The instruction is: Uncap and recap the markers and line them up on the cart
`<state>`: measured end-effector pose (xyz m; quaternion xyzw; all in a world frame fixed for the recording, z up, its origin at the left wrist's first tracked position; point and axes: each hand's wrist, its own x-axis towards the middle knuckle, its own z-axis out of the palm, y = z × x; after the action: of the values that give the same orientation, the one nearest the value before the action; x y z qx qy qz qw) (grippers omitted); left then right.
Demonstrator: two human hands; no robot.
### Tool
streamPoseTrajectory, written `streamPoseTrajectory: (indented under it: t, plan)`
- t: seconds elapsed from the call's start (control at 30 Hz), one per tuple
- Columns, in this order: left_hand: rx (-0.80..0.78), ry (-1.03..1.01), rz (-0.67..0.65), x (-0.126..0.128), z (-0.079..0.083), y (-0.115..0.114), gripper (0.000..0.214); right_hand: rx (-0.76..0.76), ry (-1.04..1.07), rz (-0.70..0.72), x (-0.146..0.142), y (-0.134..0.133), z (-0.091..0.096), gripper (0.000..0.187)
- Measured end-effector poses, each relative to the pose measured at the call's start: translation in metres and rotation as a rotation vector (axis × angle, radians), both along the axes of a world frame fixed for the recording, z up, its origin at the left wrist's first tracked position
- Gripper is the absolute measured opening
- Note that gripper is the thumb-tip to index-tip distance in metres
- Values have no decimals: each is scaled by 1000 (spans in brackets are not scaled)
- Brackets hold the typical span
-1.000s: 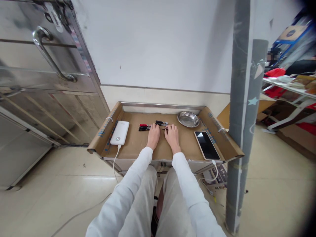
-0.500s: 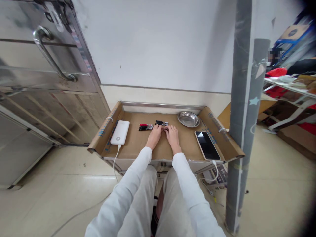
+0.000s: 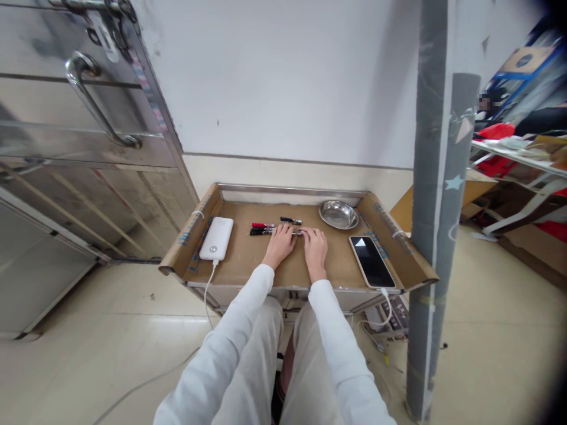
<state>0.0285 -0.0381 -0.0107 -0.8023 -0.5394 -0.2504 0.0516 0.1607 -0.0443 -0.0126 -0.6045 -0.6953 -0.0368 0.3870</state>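
My left hand (image 3: 280,245) and my right hand (image 3: 315,245) are close together over the middle of the cardboard-lined tray. A marker pen (image 3: 298,232) spans the small gap between them; the fingers of both hands are closed on it, and its ends are partly hidden. Just left of my left hand lie a red-capped marker (image 3: 260,225) and dark marker caps or bodies (image 3: 258,232), partly covered by my fingers. Behind my hands a black marker (image 3: 290,221) lies by itself on the cardboard.
A white power bank (image 3: 216,238) with a cable lies at the left. On the right are a round metal dish (image 3: 339,214) and a phone (image 3: 372,261) with a cable. The cardboard tray (image 3: 243,268) has raised sides. A grey wrapped pole (image 3: 436,236) stands beside it.
My right hand has shifted slightly right, away from my left hand, widening the gap so the marker pen shows between them. The left hand has moved little; the view has shifted slightly.
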Motion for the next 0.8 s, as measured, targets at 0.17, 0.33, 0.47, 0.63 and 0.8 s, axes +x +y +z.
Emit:
streamPoseTrajectory:
  t: [0.17,0.33,0.47,0.63,0.8]
  plan:
    - [3,15,39,-2,0,-17,17,-31,20,-30,1,2,-2,35]
    - [25,-42,186,-4,-2,-18,17,-43,-7,41,-2,1,0,32]
    - [23,-57,175,-5,-1,-15,15,-68,-35,192,-6,-4,7,33]
    - [-2,-158,295,-7,5,-19,20,-119,-67,420,-13,-7,13,55]
    - [7,-140,514,-8,7,-32,25,-112,-131,278,-19,5,5,45]
